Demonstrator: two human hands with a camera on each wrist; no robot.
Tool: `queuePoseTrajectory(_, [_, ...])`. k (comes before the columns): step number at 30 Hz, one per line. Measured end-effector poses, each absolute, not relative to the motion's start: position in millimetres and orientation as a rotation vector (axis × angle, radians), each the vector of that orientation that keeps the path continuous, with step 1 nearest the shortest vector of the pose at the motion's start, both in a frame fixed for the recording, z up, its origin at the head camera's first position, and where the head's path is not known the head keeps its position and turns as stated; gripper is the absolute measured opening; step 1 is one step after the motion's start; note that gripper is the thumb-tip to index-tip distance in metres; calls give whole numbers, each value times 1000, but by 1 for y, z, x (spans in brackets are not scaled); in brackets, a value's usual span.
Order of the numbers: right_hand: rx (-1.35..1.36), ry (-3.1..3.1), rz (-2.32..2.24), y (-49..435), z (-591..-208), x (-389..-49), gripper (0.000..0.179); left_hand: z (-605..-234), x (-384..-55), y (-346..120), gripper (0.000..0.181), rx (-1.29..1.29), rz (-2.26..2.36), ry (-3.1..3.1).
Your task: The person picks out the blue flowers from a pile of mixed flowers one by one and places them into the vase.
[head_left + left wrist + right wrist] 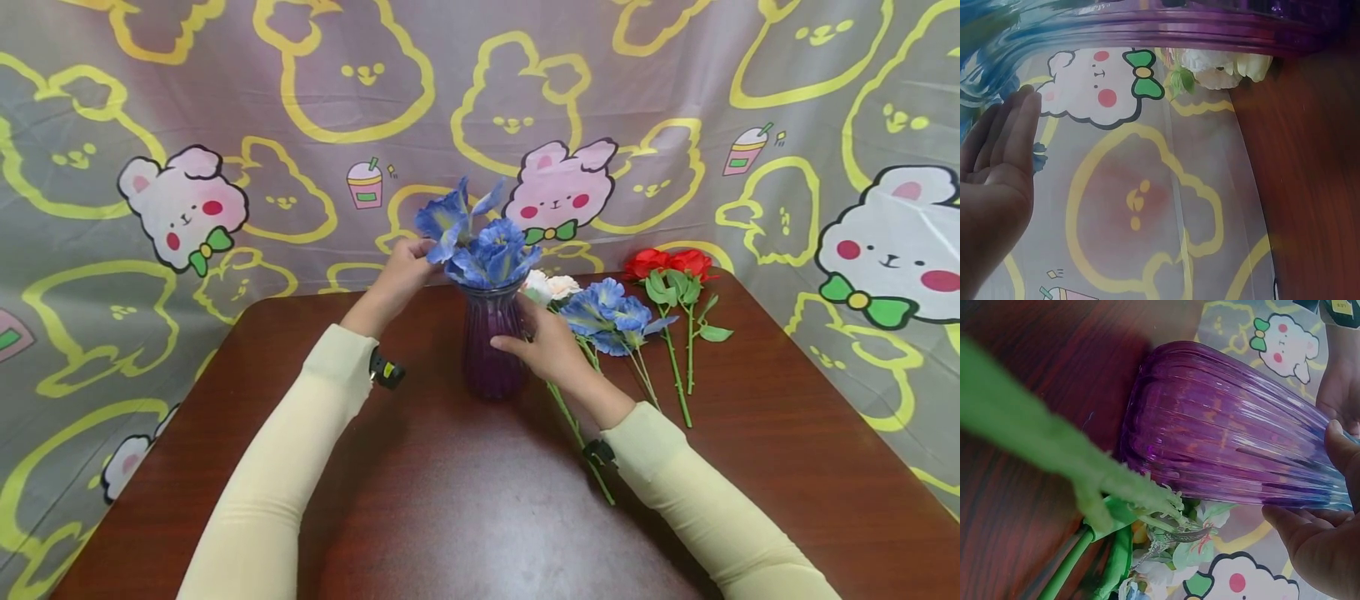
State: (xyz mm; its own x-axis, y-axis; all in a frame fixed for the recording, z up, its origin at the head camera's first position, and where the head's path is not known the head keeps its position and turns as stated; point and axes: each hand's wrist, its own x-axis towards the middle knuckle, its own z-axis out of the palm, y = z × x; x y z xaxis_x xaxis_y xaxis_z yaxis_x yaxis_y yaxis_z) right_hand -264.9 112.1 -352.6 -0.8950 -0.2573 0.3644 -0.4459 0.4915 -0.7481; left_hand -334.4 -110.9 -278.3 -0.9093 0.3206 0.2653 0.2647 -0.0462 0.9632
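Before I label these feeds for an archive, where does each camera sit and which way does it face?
Head: on the head, facing forward and down at the purple vase; left hand, right hand and sleeves show.
Left wrist: worn there, facing the patterned cloth, vase across the top; the left hand shows.
Right wrist: worn there, facing the vase's side, a green stem in front; both hands show.
Shared: both wrist views show the vase, cloth and table.

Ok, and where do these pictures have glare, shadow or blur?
Head view: pale glare on the near middle of the table, a dark shadow beside the left sleeve; left wrist view: dim overall, the left hand in shade; right wrist view: the nearest green stem out of focus, bright streaks along the purple vase.
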Motion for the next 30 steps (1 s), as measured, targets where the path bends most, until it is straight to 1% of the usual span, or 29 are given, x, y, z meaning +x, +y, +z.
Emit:
queuePoseTrajectory(7, [605,-2536,1368,112,-353,-265,77,-280,-332,-122,32,794,2118,2078])
queuePoseTrajectory(18, [603,-2536,1374,112,-353,-264,78,-287,-320,-138,39,844,2030,2061])
queuePoseTrajectory(23, [610,-2526,1370,112,-353,-264,77,-299,-310,-137,41,852,1976,2189])
queuePoseTrajectory(27, [611,-2523,1387,112,-353,-263,76,-315,-305,-128,44,886,1940,2308])
queuePoseTrajectory(30, [626,-2508,1408,111,-353,-263,76,-326,-303,-118,47,931,1985,2288])
